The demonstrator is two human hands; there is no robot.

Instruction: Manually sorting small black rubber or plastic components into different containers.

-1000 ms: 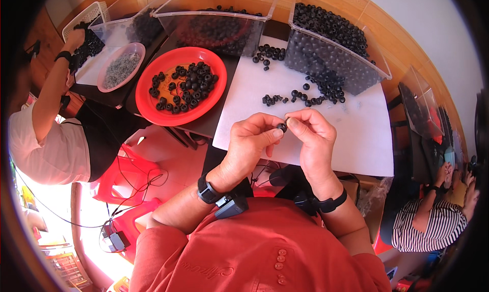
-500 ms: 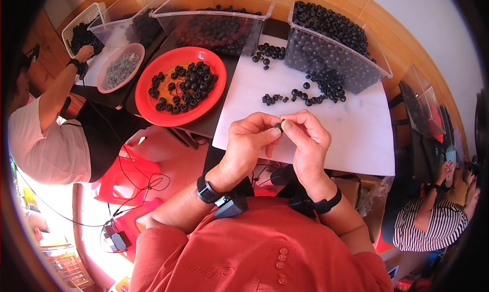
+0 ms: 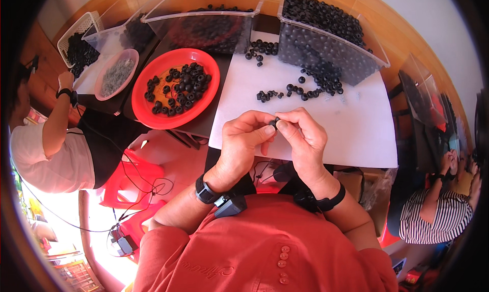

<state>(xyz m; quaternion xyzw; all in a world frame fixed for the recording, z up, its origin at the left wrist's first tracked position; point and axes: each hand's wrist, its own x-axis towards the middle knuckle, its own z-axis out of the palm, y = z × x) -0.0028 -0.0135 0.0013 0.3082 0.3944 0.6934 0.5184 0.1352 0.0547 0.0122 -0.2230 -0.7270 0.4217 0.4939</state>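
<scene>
In front of my chest, over the near part of a white sheet (image 3: 351, 139), my left hand (image 3: 239, 141) and my right hand (image 3: 307, 139) meet at the fingertips. Both thumbs and index fingers pinch one small black round part (image 3: 274, 123); the fingers cover most of it. Just beyond my hands lies a row of small black parts (image 3: 268, 95). Bigger black bead-like pieces (image 3: 326, 83) are heaped to its right, against a clear plastic bin (image 3: 331, 50) full of such pieces.
At left stands a red plate (image 3: 147, 116) of black ringed pieces. Behind it are another clear bin (image 3: 204, 29) and a pink bowl (image 3: 133, 68) of small clear parts. A person in a pale shirt (image 3: 51, 154) works at far left; one in a striped shirt (image 3: 435, 218) sits at right.
My hands keep the same pinch on the small part. The view has shifted slightly. The person at left has drawn a hand back from the white basket.
</scene>
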